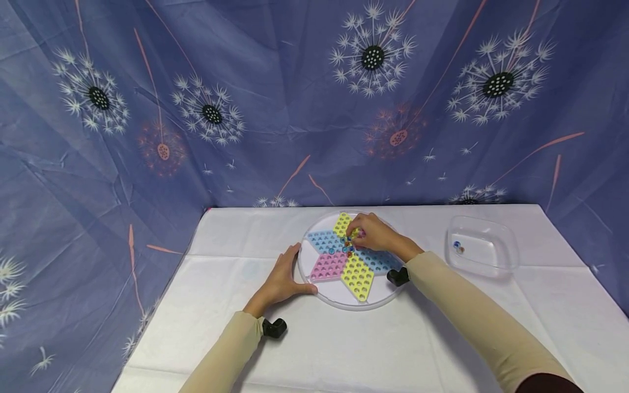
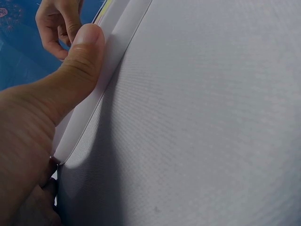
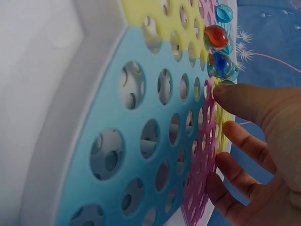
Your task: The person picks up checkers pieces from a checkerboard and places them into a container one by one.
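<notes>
A round white board [image 1: 344,299] with a star of blue, yellow and pink perforated panels lies on the table. Several glass marbles [image 1: 347,246] sit in holes near its centre. My right hand [image 1: 355,234] hovers over the far middle of the board. In the right wrist view its fingers [image 3: 244,143] are spread and loosely bent. One fingertip [image 3: 225,92] touches the pink panel just below the marbles [image 3: 221,65], and nothing shows pinched between them. My left hand [image 1: 300,271] rests against the board's left rim, its thumb [image 2: 81,55] lying straight and pressing on the rim [image 2: 115,44].
A clear plastic tub [image 1: 484,262] stands to the right of the board with a couple of marbles [image 1: 458,247] inside. White cloth [image 2: 211,117] covers the table. A blue patterned curtain [image 1: 295,109] hangs close behind and to the left.
</notes>
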A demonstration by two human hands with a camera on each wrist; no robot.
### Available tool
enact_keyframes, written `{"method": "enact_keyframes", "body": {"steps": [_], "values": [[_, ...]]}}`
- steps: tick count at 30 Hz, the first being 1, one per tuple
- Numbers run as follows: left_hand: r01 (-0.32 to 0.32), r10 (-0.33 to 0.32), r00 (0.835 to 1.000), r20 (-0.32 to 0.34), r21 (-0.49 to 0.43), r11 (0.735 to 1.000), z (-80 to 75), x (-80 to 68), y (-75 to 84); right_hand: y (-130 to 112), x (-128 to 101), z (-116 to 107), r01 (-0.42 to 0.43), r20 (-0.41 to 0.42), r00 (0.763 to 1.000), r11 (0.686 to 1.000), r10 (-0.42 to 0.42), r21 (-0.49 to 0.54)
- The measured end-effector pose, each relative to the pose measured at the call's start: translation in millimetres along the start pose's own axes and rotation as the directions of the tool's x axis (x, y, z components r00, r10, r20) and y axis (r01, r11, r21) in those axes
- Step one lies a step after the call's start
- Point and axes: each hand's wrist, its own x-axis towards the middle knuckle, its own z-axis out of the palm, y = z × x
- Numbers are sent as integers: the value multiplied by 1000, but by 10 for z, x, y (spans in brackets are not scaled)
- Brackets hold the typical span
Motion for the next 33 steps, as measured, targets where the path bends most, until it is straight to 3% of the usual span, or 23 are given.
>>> {"method": "enact_keyframes", "body": {"steps": [13,18,33], "values": [[2,-2,1000,-4,-10,1000,36,-27,-24,-73,-19,-138,25,37,999,999,-26,22],[-7,7,1000,-4,-14,1000,27,-22,-13,-139,-47,-273,67,5,998,997,-67,26],[8,-8,1000,-1,-8,1000,6,-24,15,-250,-62,-548,56,-91,994,998,-53,28]]}}
